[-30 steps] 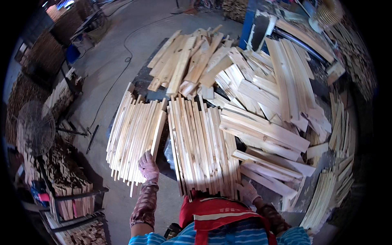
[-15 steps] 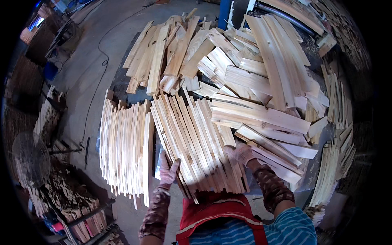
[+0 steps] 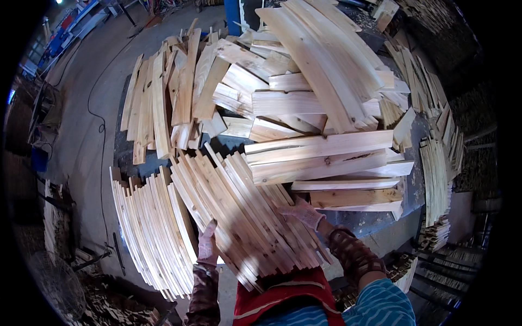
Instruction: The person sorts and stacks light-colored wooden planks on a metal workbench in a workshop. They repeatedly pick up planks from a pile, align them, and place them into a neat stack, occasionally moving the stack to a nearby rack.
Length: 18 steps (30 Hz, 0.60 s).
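A row of thin wooden slats [image 3: 239, 209], stood on edge side by side, lies slanted in front of me, its near ends against my red apron [image 3: 288, 299]. My left hand [image 3: 207, 244], in a pale glove, presses the row's left side with the thumb up. My gloved right hand [image 3: 303, 213] is closed against its right side, so the slats are squeezed between both hands. Part of the left fingers is hidden behind the outer slat. A second row of slats [image 3: 152, 233] stands directly to the left, untouched.
Loose boards [image 3: 321, 157] lie jumbled across the table's right and far parts, with long planks [image 3: 321, 65] on top. More boards [image 3: 147, 103] lean at the far left. Stacked wood [image 3: 435, 179] stands beyond the right edge. A fan [image 3: 54, 285] is at lower left; a cable [image 3: 100, 122] crosses the floor.
My view has turned and shifted, so the table's contents appear farther left and rotated. Both hands keep their hold on the slat row, which now slants more in view and sits closer against the apron.
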{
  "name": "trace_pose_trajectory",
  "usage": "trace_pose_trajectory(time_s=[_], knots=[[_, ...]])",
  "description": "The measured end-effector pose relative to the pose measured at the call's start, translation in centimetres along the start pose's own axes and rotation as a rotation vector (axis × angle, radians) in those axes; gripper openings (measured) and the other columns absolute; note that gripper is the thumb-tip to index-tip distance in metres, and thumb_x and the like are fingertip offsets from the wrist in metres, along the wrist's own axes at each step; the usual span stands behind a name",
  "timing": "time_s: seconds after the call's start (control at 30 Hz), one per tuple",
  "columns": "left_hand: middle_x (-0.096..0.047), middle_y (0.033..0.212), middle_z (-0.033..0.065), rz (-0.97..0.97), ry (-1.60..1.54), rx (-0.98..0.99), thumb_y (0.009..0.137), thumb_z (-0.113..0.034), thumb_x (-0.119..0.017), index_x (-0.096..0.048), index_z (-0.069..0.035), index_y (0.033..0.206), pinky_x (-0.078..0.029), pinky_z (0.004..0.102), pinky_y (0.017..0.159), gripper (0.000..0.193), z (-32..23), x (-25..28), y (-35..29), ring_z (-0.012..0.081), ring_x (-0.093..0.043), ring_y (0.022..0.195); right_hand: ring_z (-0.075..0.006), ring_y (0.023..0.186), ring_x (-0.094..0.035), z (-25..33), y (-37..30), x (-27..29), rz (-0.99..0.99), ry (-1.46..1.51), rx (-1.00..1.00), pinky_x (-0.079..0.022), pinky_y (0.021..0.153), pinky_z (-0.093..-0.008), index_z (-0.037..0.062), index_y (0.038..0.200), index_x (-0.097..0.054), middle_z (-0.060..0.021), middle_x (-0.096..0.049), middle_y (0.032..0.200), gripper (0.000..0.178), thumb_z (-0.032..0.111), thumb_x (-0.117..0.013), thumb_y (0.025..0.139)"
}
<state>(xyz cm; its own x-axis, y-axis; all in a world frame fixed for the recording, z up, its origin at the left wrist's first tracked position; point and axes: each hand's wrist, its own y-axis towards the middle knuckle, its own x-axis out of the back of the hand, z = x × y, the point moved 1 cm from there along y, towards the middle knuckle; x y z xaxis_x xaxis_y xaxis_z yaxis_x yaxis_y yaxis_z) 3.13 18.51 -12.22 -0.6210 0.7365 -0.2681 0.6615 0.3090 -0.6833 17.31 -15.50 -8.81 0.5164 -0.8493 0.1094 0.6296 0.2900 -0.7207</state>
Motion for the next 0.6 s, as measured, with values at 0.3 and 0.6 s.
trace_pose_trajectory(time_s=[0.3,0.6], knots=[[-0.068,0.111,0.0108,-0.020,0.035,-0.046,0.074,-0.023,-0.085,-0.057,0.000,0.128,-0.049,0.0393,0.099,0.065,3.0,-4.7,-5.2,0.0243,-0.064,0.108,-0.0308,0.114,-0.057,-2.2,-2.1,4.4,0.084,-0.261,0.061,-0.044,0.103,-0.0368,-0.0103,0.135,-0.045,-0.0217,-0.061,0.124,0.086,0.046,-0.080,0.080],[-0.067,0.121,0.0127,-0.150,0.111,-0.091,0.074,-0.038,-0.078,-0.062,0.002,0.126,-0.041,0.0401,0.108,0.068,6.1,-8.2,-12.7,0.0263,-0.060,0.118,-0.0257,0.092,-0.067,-3.7,-0.8,7.7,0.390,0.094,0.076,-0.053,0.089,-0.0360,-0.0096,0.111,-0.068,-0.0150,-0.072,0.103,0.055,0.037,-0.079,0.083]])
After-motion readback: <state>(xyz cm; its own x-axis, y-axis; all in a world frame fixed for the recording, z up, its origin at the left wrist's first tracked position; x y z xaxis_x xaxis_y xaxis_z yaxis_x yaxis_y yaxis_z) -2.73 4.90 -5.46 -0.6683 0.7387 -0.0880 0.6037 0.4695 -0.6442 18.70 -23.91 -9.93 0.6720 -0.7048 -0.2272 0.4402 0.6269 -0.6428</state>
